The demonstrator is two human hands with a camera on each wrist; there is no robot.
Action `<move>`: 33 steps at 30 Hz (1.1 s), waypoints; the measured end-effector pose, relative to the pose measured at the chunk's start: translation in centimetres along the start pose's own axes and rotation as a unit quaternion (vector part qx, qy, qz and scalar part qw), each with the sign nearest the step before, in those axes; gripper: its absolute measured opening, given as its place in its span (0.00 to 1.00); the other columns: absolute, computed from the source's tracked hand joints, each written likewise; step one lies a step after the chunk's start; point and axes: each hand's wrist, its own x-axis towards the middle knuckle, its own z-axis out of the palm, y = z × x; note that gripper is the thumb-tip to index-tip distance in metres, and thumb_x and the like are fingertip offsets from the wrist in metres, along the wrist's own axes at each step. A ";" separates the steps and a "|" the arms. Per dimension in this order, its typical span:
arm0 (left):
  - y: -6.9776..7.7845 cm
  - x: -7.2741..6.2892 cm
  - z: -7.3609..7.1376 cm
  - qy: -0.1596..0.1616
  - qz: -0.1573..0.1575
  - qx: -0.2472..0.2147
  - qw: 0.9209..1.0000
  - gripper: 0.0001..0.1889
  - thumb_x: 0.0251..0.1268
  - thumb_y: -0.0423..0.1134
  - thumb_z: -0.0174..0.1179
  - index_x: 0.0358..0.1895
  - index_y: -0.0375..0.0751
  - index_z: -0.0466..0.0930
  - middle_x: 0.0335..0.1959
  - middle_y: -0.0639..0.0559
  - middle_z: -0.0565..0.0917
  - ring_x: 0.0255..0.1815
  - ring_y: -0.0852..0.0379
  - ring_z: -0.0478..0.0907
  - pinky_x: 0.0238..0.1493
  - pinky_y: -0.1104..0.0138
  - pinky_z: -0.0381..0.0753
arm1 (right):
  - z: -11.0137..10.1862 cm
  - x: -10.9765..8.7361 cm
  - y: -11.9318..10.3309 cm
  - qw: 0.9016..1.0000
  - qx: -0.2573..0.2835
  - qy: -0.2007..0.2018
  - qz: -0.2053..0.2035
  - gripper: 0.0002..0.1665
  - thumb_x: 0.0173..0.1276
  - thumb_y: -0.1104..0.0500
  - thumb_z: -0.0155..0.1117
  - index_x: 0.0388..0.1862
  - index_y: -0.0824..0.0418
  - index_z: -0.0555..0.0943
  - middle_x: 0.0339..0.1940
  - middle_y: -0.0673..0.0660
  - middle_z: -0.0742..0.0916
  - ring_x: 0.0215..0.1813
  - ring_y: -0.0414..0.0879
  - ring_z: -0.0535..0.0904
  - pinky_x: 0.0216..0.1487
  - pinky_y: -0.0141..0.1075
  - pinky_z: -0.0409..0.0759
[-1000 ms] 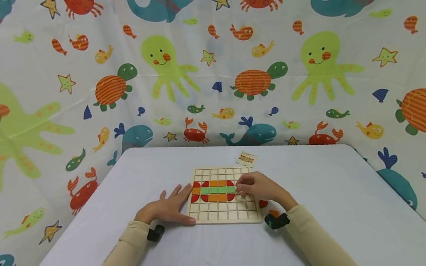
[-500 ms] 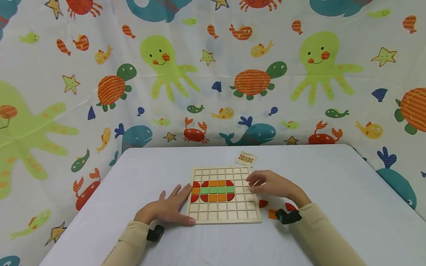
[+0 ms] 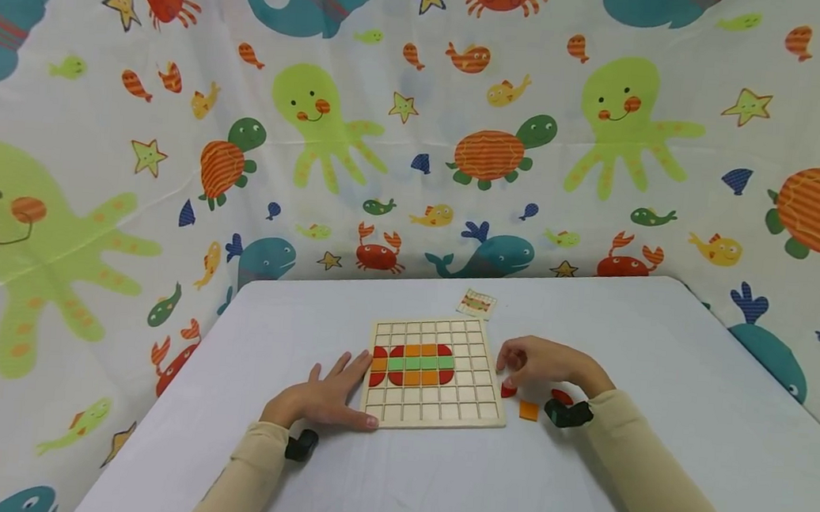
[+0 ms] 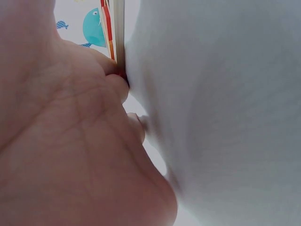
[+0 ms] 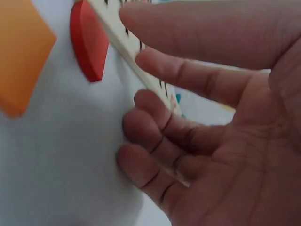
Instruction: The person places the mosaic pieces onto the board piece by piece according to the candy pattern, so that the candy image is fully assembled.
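Note:
A wooden grid board [image 3: 442, 413] lies on the table with red, orange and green pieces [image 3: 420, 363] set in its cells. My left hand [image 3: 325, 397], fingers spread, rests at the board's left edge, thumb by the near corner. Just off the right edge hovers my right hand [image 3: 542, 359], fingers loosely bent, nothing between thumb and fingers in the right wrist view. Below its fingertips is a red rounded piece [image 5: 90, 40], partly hidden in the head view. An orange square [image 3: 529, 411] lies nearer me, and another red piece [image 3: 561, 396] sits by the right wrist.
A small printed card [image 3: 476, 302] with a matching coloured pattern lies behind the board. The table [image 3: 308, 487] has a white cover. A sea-animal curtain [image 3: 418, 145] hangs behind and on the left.
My right hand has moved from over the board to the right, off its edge, towards the loose pieces. Pieces under the right wrist have come into view. The left hand stays put.

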 end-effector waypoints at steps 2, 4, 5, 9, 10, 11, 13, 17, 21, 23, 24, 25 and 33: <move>-0.1 0.0 0.0 0.000 0.003 -0.001 1.000 0.66 0.56 0.68 0.75 0.89 0.45 0.45 0.90 0.45 0.47 0.88 0.37 0.36 0.79 0.30 0.31 | 0.0 -0.1 0.2 1.000 0.001 -0.015 -0.004 0.10 0.65 0.62 0.77 0.44 0.57 0.86 0.37 0.55 0.79 0.47 0.52 0.73 0.45 0.43 0.71; -0.1 0.1 0.0 0.000 0.004 -0.001 1.000 0.66 0.56 0.68 0.75 0.89 0.45 0.45 0.90 0.45 0.47 0.88 0.37 0.35 0.79 0.30 0.31 | -0.1 -0.1 0.3 1.000 0.002 -0.030 -0.003 0.09 0.65 0.63 0.77 0.43 0.56 0.87 0.39 0.55 0.79 0.49 0.52 0.72 0.47 0.43 0.71; -0.2 0.1 0.0 0.000 0.006 0.000 1.000 0.66 0.56 0.68 0.75 0.89 0.45 0.45 0.90 0.45 0.47 0.88 0.37 0.35 0.79 0.30 0.31 | -0.1 -0.2 0.3 0.999 0.002 -0.035 0.000 0.09 0.64 0.63 0.77 0.42 0.55 0.87 0.40 0.55 0.79 0.50 0.52 0.72 0.48 0.44 0.71; -0.3 0.2 -0.1 -0.001 0.008 0.002 1.000 0.66 0.57 0.68 0.75 0.89 0.45 0.45 0.90 0.45 0.47 0.89 0.38 0.35 0.79 0.30 0.30 | 0.0 -0.2 0.4 0.999 -0.008 -0.047 0.012 0.11 0.63 0.64 0.78 0.42 0.53 0.88 0.45 0.54 0.78 0.54 0.53 0.70 0.52 0.45 0.72; -0.3 0.2 -0.1 -0.001 0.008 0.002 1.000 0.66 0.57 0.68 0.75 0.89 0.44 0.45 0.90 0.45 0.47 0.89 0.38 0.35 0.79 0.30 0.30 | 0.1 -0.2 0.4 0.999 -0.013 -0.048 0.014 0.12 0.63 0.64 0.78 0.42 0.52 0.87 0.46 0.54 0.78 0.55 0.53 0.70 0.52 0.45 0.73; -0.2 0.2 -0.1 -0.001 0.008 0.001 1.000 0.66 0.57 0.68 0.75 0.89 0.44 0.45 0.90 0.45 0.47 0.89 0.38 0.35 0.79 0.30 0.30 | 0.1 -0.1 0.4 0.999 -0.019 -0.047 0.017 0.13 0.62 0.64 0.79 0.42 0.52 0.87 0.46 0.54 0.78 0.55 0.52 0.71 0.52 0.45 0.74; -0.1 0.1 -0.2 0.000 0.007 0.001 1.000 0.66 0.56 0.68 0.75 0.89 0.44 0.45 0.90 0.45 0.47 0.89 0.37 0.35 0.79 0.30 0.30 | 0.2 -0.2 0.2 0.998 -0.033 -0.044 0.020 0.14 0.61 0.65 0.79 0.42 0.51 0.86 0.47 0.54 0.78 0.55 0.52 0.71 0.53 0.45 0.75; 0.0 0.0 -0.1 0.000 0.011 0.002 1.000 0.65 0.57 0.67 0.75 0.89 0.44 0.45 0.90 0.44 0.47 0.88 0.36 0.36 0.79 0.29 0.31 | 0.4 -0.2 0.1 0.998 -0.047 -0.037 0.021 0.15 0.61 0.66 0.79 0.43 0.52 0.85 0.46 0.54 0.78 0.54 0.52 0.71 0.54 0.45 0.76; -0.2 0.2 0.0 -0.001 0.011 0.002 1.000 0.65 0.57 0.67 0.75 0.89 0.43 0.45 0.90 0.44 0.47 0.88 0.37 0.36 0.79 0.29 0.31 | 0.5 -0.2 0.2 0.999 -0.031 -0.024 0.017 0.15 0.60 0.67 0.78 0.43 0.56 0.83 0.44 0.54 0.78 0.52 0.52 0.72 0.52 0.44 0.75; -0.3 0.3 0.1 -0.001 0.010 0.001 1.000 0.65 0.57 0.67 0.75 0.89 0.43 0.46 0.90 0.44 0.47 0.88 0.37 0.36 0.79 0.30 0.31 | 0.6 -0.2 0.3 1.000 -0.021 -0.017 0.011 0.15 0.60 0.67 0.78 0.43 0.58 0.82 0.42 0.55 0.78 0.50 0.51 0.73 0.49 0.43 0.75; -0.3 0.3 0.1 -0.001 0.010 0.001 1.000 0.65 0.57 0.67 0.75 0.89 0.43 0.46 0.90 0.44 0.47 0.88 0.37 0.35 0.79 0.30 0.30 | 0.6 -0.2 0.3 1.000 -0.018 -0.014 0.007 0.15 0.60 0.68 0.77 0.43 0.59 0.81 0.41 0.55 0.78 0.48 0.51 0.73 0.48 0.42 0.75; -0.3 0.3 0.1 -0.001 0.011 0.000 1.000 0.65 0.57 0.67 0.75 0.89 0.43 0.46 0.90 0.45 0.47 0.88 0.37 0.35 0.79 0.30 0.30 | 0.6 -0.2 0.4 1.000 -0.016 -0.011 0.002 0.15 0.61 0.69 0.77 0.43 0.60 0.81 0.40 0.55 0.78 0.47 0.51 0.73 0.47 0.42 0.75; -0.2 0.3 0.2 0.005 0.001 0.006 1.000 0.66 0.55 0.68 0.75 0.89 0.44 0.46 0.90 0.44 0.48 0.88 0.37 0.36 0.79 0.29 0.31 | 0.7 0.3 0.9 0.999 -0.023 0.018 -0.012 0.13 0.64 0.69 0.76 0.42 0.61 0.80 0.35 0.54 0.80 0.41 0.49 0.75 0.43 0.40 0.76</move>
